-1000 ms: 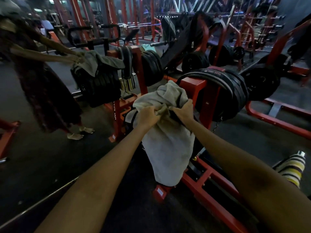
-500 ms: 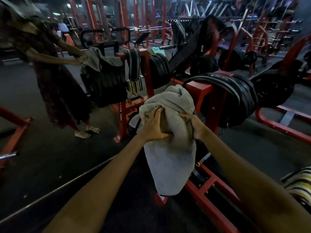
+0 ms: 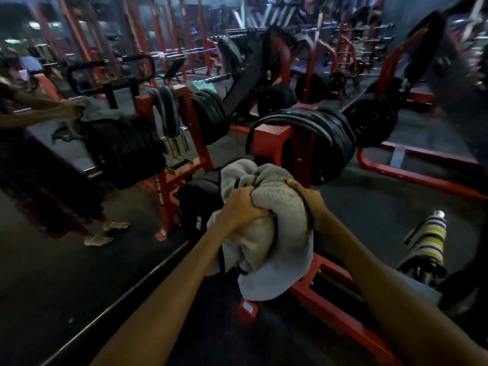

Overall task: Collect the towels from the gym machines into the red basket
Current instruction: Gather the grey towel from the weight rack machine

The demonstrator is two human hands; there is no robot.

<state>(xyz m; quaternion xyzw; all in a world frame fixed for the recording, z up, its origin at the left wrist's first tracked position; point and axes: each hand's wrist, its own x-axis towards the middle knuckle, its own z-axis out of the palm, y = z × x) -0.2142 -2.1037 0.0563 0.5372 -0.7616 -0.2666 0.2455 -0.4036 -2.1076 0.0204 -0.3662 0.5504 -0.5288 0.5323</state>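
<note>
While the grey towel [image 3: 274, 233] is hanging bunched in front of the red machine frame [image 3: 298, 143], both hands are gripping it. The left hand [image 3: 241, 207] is curling its fingers round a gathered fold at the towel's left side, and the right hand [image 3: 303, 199] is cupping the bundle from the right, its fingertips digging into the top of the cloth. The lower part of the towel is drooping free toward the red floor rail [image 3: 340, 313], and it is unclear whether the tail is brushing that rail.

The cloth is looking thick, soft and limp, so it is probably going to be light and to sag wherever it is not being held. It is unlikely to slip, since terry of this kind tends to grab the skin, and nothing about it is fragile. The best hold is likely the one now being used: a fistful of gathered folds near the top. The loose tail is probably worth scooping up too, so that it is not catching on the black weight plates [image 3: 330, 138] or the frame.

The red basket is not showing anywhere in view, so carrying the towel to it is still ahead. At the left, another person [image 3: 39, 165] is holding a second grey towel [image 3: 92, 112] that is lying over a stack of plates [image 3: 124, 151]. A striped bottle [image 3: 427, 236] is standing at the lower right.
</note>
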